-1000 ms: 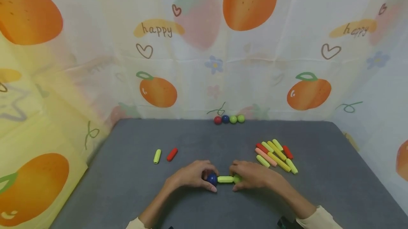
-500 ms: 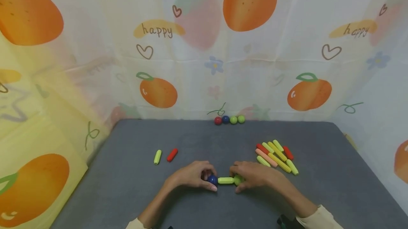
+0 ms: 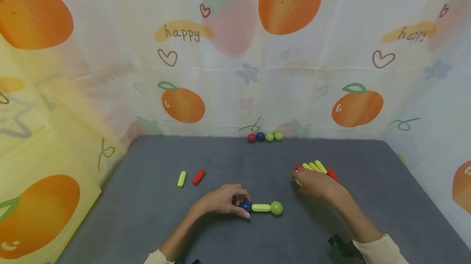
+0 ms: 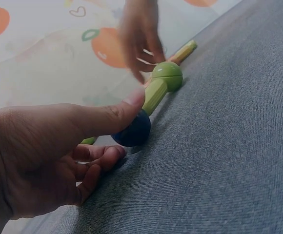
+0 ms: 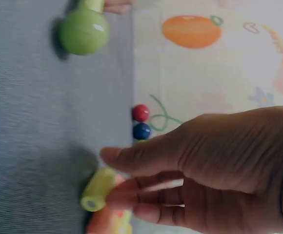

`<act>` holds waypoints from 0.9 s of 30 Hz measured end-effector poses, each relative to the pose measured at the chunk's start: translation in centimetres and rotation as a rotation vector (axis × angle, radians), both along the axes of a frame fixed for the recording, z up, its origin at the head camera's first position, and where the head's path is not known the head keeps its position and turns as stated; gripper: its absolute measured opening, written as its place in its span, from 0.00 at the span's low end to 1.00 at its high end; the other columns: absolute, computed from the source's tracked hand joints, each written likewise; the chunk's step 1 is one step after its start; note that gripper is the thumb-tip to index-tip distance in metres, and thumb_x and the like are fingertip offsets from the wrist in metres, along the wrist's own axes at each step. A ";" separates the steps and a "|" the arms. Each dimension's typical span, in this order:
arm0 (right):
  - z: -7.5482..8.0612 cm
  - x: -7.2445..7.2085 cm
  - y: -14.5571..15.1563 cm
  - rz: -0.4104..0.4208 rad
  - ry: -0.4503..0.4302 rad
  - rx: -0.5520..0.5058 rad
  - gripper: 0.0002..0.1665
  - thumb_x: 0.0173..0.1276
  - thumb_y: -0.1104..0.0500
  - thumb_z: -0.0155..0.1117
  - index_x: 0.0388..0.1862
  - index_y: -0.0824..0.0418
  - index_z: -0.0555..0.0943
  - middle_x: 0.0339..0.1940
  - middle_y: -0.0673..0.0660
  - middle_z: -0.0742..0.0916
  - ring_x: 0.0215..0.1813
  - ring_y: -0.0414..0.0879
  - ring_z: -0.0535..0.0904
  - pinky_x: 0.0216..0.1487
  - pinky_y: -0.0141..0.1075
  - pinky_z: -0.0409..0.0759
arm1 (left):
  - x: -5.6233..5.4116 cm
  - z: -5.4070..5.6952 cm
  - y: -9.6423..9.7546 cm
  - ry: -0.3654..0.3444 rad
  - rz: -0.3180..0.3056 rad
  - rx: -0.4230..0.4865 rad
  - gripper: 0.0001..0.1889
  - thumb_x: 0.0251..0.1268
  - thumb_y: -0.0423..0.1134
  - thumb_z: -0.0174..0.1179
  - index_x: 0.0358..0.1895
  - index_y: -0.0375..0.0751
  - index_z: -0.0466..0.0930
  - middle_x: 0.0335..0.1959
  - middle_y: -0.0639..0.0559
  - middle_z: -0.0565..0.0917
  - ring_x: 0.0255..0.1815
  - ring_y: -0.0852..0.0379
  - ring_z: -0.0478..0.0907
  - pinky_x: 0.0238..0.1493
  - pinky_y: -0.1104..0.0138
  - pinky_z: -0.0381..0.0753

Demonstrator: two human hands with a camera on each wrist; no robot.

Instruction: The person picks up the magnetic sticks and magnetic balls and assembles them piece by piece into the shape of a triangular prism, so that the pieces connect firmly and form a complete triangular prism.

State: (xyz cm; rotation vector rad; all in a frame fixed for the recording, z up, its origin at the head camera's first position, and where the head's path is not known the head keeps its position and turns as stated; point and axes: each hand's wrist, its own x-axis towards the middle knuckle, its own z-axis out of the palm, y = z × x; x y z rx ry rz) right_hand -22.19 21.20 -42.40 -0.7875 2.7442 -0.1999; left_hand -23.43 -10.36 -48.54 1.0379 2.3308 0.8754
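Observation:
My left hand (image 3: pixel 222 200) holds a dark blue ball (image 3: pixel 245 206) between thumb and fingers on the table. A yellow-green faceted rod (image 3: pixel 261 208) joins that ball to a green ball (image 3: pixel 276 208), which stands free at the right end. Over the pile of rods (image 3: pixel 321 166) on the right is my right hand (image 3: pixel 318 183), hiding part of it. In the right wrist view its thumb and fingers are apart around the end of a yellow-green rod (image 5: pixel 98 189). Whether the fingertips touch this rod is unclear.
A red ball (image 3: pixel 252 138), a blue ball (image 3: pixel 261 136) and two green balls (image 3: pixel 274 137) line the back edge of the grey table (image 3: pixel 220 153). At the left lie a yellow-green rod (image 3: pixel 182 179) and a red rod (image 3: pixel 199 177). A fruit-printed cloth (image 3: pixel 228 92) hangs behind.
My right hand has let go of the green ball and moved right and away from me to the rod pile. The left hand stays at the blue ball.

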 end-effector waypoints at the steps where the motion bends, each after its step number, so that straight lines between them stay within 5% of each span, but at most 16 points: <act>1: -0.2 0.1 0.1 -0.008 0.001 0.007 0.15 0.63 0.69 0.75 0.48 0.66 0.84 0.54 0.66 0.88 0.49 0.55 0.85 0.43 0.37 0.81 | 0.0 0.0 0.0 -0.005 0.002 -0.003 0.17 0.63 0.48 0.75 0.52 0.48 0.86 0.37 0.57 0.77 0.35 0.69 0.71 0.40 0.75 0.73; 3: -0.8 0.2 0.2 0.009 -0.017 -0.004 0.09 0.63 0.70 0.75 0.40 0.64 0.84 0.47 0.66 0.88 0.41 0.52 0.83 0.36 0.34 0.74 | 0.0 -0.1 0.0 -0.014 0.008 -0.007 0.17 0.63 0.48 0.76 0.52 0.49 0.86 0.38 0.58 0.77 0.35 0.69 0.72 0.40 0.75 0.73; 8: -1.5 0.4 0.4 0.016 -0.112 -0.098 0.12 0.63 0.65 0.77 0.44 0.62 0.84 0.38 0.56 0.87 0.35 0.41 0.78 0.39 0.35 0.79 | -0.1 -0.2 0.0 -0.015 0.009 -0.015 0.18 0.63 0.49 0.76 0.53 0.50 0.86 0.38 0.60 0.76 0.36 0.70 0.71 0.41 0.75 0.73; 11: -1.8 0.4 0.4 0.026 -0.083 -0.138 0.13 0.66 0.61 0.76 0.47 0.62 0.85 0.40 0.53 0.88 0.37 0.39 0.80 0.43 0.37 0.83 | -0.1 -0.2 0.0 -0.006 0.007 -0.013 0.18 0.62 0.48 0.76 0.53 0.48 0.86 0.38 0.59 0.76 0.36 0.70 0.71 0.40 0.75 0.73; 15: -2.6 0.4 0.1 0.045 0.006 -0.188 0.06 0.70 0.62 0.72 0.42 0.61 0.84 0.35 0.51 0.87 0.30 0.36 0.76 0.35 0.31 0.77 | 0.0 -0.2 0.1 -0.004 0.003 -0.010 0.19 0.62 0.47 0.76 0.53 0.46 0.86 0.37 0.57 0.76 0.35 0.69 0.71 0.40 0.75 0.73; 20: -3.1 0.5 -1.0 -0.045 0.087 -0.295 0.05 0.68 0.67 0.67 0.39 0.59 0.83 0.30 0.49 0.85 0.27 0.35 0.70 0.31 0.30 0.71 | 0.0 -0.3 0.4 -0.005 0.000 -0.008 0.19 0.63 0.48 0.75 0.54 0.46 0.86 0.37 0.58 0.76 0.34 0.70 0.70 0.40 0.76 0.72; 27: -2.9 0.4 -3.2 -0.121 -0.074 -0.457 0.04 0.71 0.61 0.70 0.40 0.61 0.84 0.27 0.50 0.84 0.24 0.35 0.71 0.27 0.30 0.71 | -0.1 -0.2 0.4 -0.001 -0.003 0.006 0.17 0.64 0.48 0.75 0.52 0.47 0.87 0.36 0.56 0.76 0.33 0.71 0.69 0.38 0.75 0.71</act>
